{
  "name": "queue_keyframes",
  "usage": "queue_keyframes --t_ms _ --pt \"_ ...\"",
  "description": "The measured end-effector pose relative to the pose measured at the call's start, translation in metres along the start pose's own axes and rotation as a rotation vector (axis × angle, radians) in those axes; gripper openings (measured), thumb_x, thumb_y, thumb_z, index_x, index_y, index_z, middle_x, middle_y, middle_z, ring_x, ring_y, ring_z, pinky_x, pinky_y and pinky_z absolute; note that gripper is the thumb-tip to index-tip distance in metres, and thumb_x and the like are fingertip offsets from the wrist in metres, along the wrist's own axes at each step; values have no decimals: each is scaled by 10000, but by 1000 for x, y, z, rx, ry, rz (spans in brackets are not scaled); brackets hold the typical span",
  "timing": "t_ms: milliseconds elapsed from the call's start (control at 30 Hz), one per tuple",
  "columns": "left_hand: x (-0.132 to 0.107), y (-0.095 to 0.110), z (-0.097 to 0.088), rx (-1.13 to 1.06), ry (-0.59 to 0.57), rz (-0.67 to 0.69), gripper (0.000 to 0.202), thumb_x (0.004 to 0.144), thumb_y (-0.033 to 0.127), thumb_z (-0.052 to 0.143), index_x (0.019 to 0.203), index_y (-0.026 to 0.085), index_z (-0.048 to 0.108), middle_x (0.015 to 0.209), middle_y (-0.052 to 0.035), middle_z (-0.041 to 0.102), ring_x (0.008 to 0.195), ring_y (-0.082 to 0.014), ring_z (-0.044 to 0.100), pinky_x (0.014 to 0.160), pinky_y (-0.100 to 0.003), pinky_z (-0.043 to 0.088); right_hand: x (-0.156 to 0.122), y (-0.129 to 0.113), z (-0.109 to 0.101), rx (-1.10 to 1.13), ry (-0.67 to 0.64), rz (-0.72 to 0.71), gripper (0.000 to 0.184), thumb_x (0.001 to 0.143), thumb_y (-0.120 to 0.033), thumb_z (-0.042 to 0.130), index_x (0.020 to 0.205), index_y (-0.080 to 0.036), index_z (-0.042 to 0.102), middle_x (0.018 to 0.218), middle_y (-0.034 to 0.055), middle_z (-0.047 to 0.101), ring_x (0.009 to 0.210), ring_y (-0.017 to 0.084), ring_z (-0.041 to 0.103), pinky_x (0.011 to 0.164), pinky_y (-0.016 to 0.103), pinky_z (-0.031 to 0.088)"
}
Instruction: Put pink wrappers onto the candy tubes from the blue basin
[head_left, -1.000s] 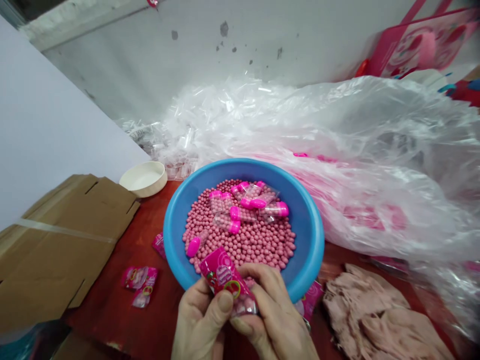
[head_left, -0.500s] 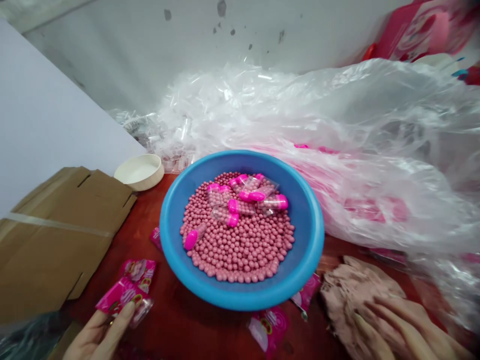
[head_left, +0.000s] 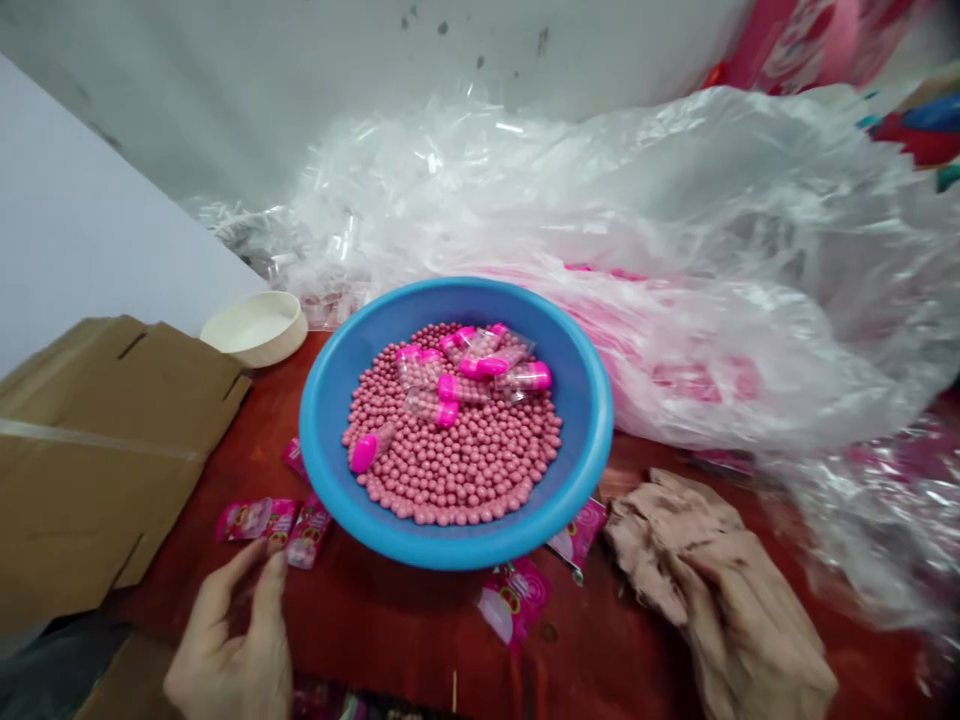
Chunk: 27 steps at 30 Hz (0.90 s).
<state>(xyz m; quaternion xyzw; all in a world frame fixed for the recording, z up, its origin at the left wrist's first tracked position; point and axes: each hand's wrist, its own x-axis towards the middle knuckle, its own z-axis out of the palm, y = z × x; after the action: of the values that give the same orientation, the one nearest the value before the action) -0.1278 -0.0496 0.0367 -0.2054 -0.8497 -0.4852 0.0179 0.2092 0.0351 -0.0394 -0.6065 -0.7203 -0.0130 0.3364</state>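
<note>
Both hands have left the basin front: left at the sachets, right on the cloth.

Since a second ago I have let go of the sachet I held. My left hand (head_left: pixel 232 650), lower left, is half open with fingers loosely curled; it grips nothing, and its fingertips lie just beside the pink printed foil sachets (head_left: pixel 259 520) on the red table (head_left: pixel 390 630). My right hand (head_left: pixel 750 640), lower right, is spread flat, palm down, on the crumpled pinkish-brown cloth (head_left: pixel 660 520). Hazard: the blue round plastic basin (head_left: pixel 585 400), full of small pink candy beads (head_left: pixel 457 460), sits between both wrists with sachets tucked against its base. A knock on its rim, or a sachet dragged from beneath it, could tip it and spill beads.
</note>
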Motion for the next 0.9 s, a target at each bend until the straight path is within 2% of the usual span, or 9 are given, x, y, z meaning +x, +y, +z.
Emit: queue_keyframes --t_ms 133,200,300,367,400,567,700,800,900 --pt "-55 12 17 -116 -239 28 102 626 249 749 726 241 731 736 -14 715 690 -207 622 740 -290 462 -3 3 -3 7 33 59 395 894 -434 453 790 -128 679 762 124 678 791 293 637 776 448 495" --pt "-89 22 34 -255 -543 65 63 653 191 738 683 245 751 700 -35 731 671 -209 649 679 -264 478 -10 0 -9 51 47 109 396 917 -423 417 831 -120 656 838 130 684 884 288 649 828 425 501" --pt "-141 46 67 -285 -885 280 228 765 175 637 956 225 753 850 -112 742 765 -270 671 731 -334 499 -21 -9 -22 134 25 245 383 937 -403 379 967 -115 629 1030 143 662 1031 278 620 917 404 477" --pt "-172 64 91 -188 -1117 489 493 760 136 598 1252 116 585 1074 -239 673 860 -367 653 749 -438 508 -26 -15 -28 211 6 379 390 923 -430 400 1024 -125 622 1131 146 632 1094 287 586 977 431 432" --pt "-184 71 101 -176 -1173 530 468 769 97 545 1234 67 589 1082 -285 654 833 -389 656 701 -464 516 -28 -17 -29 244 9 444 393 911 -445 420 1025 -131 626 1142 146 628 1094 292 583 989 447 419" --pt "-198 78 120 -243 -1255 573 399 780 10 428 1099 86 657 1065 -263 664 881 -355 661 754 -444 508 -23 -26 -29 242 163 479 282 863 -366 549 984 -131 647 1020 144 648 946 282 621 906 458 463" --pt "-174 69 116 -282 -1243 520 288 823 128 508 1051 204 665 1013 -127 713 896 -264 662 773 -335 507 -16 -39 -26 108 250 102 120 845 -225 608 914 -147 667 847 98 667 820 236 613 817 400 464" --pt "-147 56 106 -204 -1176 424 276 873 160 429 997 202 672 824 -79 742 687 -216 672 595 -293 513 -18 -57 -15 123 179 -124 68 841 -168 619 898 -155 652 777 67 668 744 198 595 752 352 460" --pt "-116 34 86 -91 -1020 328 334 887 179 367 998 178 682 904 -128 752 669 -230 672 661 -353 515 -24 -80 5 217 36 -152 136 897 -239 528 893 -170 645 777 66 662 742 196 589 693 341 504"
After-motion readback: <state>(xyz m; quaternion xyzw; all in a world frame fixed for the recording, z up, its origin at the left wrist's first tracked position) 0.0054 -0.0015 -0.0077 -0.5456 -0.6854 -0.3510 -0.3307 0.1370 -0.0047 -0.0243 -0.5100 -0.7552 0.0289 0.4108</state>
